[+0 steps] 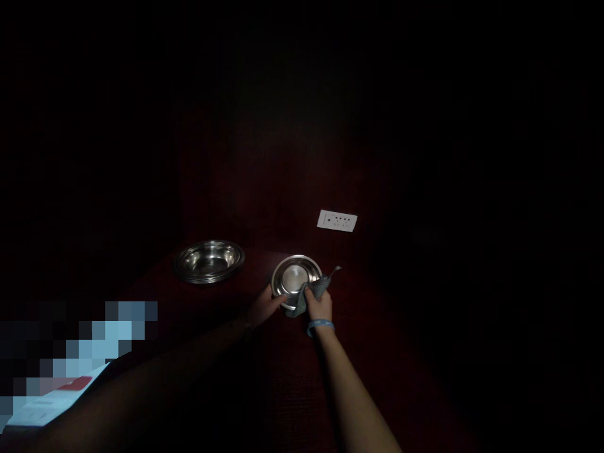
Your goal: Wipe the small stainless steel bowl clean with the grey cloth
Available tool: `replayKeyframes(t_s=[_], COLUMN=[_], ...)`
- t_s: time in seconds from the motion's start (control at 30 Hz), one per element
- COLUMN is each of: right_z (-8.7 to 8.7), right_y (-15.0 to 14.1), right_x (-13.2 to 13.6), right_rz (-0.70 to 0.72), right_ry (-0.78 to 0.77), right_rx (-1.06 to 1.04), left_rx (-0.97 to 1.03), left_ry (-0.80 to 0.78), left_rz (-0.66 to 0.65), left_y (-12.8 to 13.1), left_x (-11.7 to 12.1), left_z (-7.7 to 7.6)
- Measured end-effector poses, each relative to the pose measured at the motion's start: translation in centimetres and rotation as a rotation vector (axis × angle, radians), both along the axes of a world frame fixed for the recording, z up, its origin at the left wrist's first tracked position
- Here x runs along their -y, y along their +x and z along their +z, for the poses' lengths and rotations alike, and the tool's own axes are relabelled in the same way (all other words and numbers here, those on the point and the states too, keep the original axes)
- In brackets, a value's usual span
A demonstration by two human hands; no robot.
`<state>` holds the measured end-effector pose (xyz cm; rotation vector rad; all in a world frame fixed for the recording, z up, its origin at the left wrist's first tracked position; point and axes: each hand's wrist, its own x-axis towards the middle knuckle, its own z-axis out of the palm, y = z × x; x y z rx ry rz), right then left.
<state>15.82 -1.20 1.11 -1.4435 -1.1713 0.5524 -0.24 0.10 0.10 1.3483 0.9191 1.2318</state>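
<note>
A shiny round metal dish (295, 277) is tilted up in front of me over the dark red surface. My left hand (265, 308) grips its lower left rim, with the thumb over the edge. On the dish's lower right side, my right hand (319, 305) is closed around a grey-green cloth (298, 304), which is pressed against the rim. One twisted end of the cloth sticks out past the fingers on the right. A blue wristband circles my right wrist.
To the left stand nested metal dishes (210, 262), wider than the one in my hands. A white socket plate (336, 221) is set in the dark wall behind. A bright, partly pixelated patch (61, 393) fills the lower left; the surroundings are very dark.
</note>
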Motion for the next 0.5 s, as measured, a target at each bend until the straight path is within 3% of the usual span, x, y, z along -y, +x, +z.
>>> replayKeyframes(t_s=[0.5], right_z=[-0.1], right_y=[-0.1], right_x=[0.0], right_rz=[0.002], right_ry=[0.007], right_rx=[-0.033], left_rx=[-0.037], left_ry=[-0.129], left_rz=[0.065], left_y=[0.1], left_x=[1.0], left_z=[1.9])
